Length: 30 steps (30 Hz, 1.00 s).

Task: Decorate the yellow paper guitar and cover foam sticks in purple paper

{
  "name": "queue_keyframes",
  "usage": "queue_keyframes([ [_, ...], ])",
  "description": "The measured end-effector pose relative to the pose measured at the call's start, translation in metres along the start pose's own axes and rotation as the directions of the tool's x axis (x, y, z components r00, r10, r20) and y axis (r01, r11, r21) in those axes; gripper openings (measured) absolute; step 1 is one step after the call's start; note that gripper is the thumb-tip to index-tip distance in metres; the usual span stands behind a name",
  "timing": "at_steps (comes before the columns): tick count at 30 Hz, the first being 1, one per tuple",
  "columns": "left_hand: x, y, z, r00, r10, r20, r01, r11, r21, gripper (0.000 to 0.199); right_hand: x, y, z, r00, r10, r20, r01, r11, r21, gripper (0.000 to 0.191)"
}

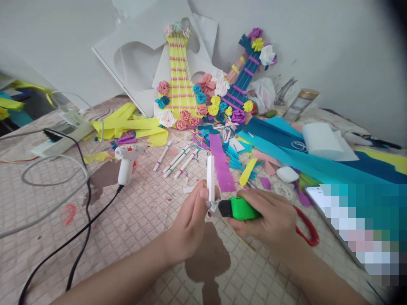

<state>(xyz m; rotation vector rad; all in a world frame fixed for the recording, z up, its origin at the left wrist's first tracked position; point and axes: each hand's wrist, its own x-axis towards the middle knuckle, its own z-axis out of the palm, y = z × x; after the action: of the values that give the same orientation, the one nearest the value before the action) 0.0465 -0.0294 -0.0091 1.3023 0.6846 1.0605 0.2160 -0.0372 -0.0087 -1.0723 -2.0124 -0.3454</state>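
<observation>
Near the middle, my left hand [190, 222] grips a narrow white strip [210, 178] that stands upright, seen edge-on. My right hand [270, 218] is closed round a green tool with a black front part [243, 209]. The tool's tip meets the lower end of the white strip, by my left fingertips; small whitish scraps there are too blurred to make out. A purple paper strip [221, 165] lies just behind my hands. Part of a red loop [308, 231] shows beside my right wrist.
A white glue gun [126, 163] stands at the left with its black cable. Several markers [181, 160] lie behind my hands. Yellow [178, 80] and blue [243, 82] paper guitars lean at the back. A phone [333, 224] and paper roll [322, 140] are at the right.
</observation>
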Motion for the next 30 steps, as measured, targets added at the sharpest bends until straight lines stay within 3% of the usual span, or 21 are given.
queue_keyframes([
  [9, 0.000, -0.004, -0.001, 0.997, -0.014, 0.079, 0.016, 1.000, -0.021, 0.037, 0.001, -0.002, -0.001, 1.000, -0.003, -0.005, 0.003, 1.000, -0.016, 0.034],
  [17, -0.001, -0.007, 0.000, 0.995, 0.094, -0.016, -0.095, 0.991, -0.090, 0.038, 0.011, 0.006, -0.008, 0.998, -0.012, -0.066, 0.010, 1.000, -0.030, 0.030],
  [21, 0.000, -0.002, 0.000, 0.992, 0.105, -0.068, -0.108, 0.994, -0.035, 0.040, 0.014, 0.006, -0.012, 0.998, 0.019, -0.064, -0.017, 1.000, 0.021, 0.033],
  [25, 0.001, 0.002, 0.000, 0.993, 0.061, -0.104, -0.053, 0.995, 0.080, 0.042, 0.009, 0.002, -0.007, 1.000, 0.011, -0.018, -0.010, 0.998, 0.062, 0.034],
  [30, -0.001, 0.000, 0.001, 0.996, -0.007, -0.094, 0.005, 1.000, -0.016, 0.041, 0.001, -0.001, 0.000, 1.000, 0.024, -0.004, -0.023, 0.998, 0.052, 0.036],
])
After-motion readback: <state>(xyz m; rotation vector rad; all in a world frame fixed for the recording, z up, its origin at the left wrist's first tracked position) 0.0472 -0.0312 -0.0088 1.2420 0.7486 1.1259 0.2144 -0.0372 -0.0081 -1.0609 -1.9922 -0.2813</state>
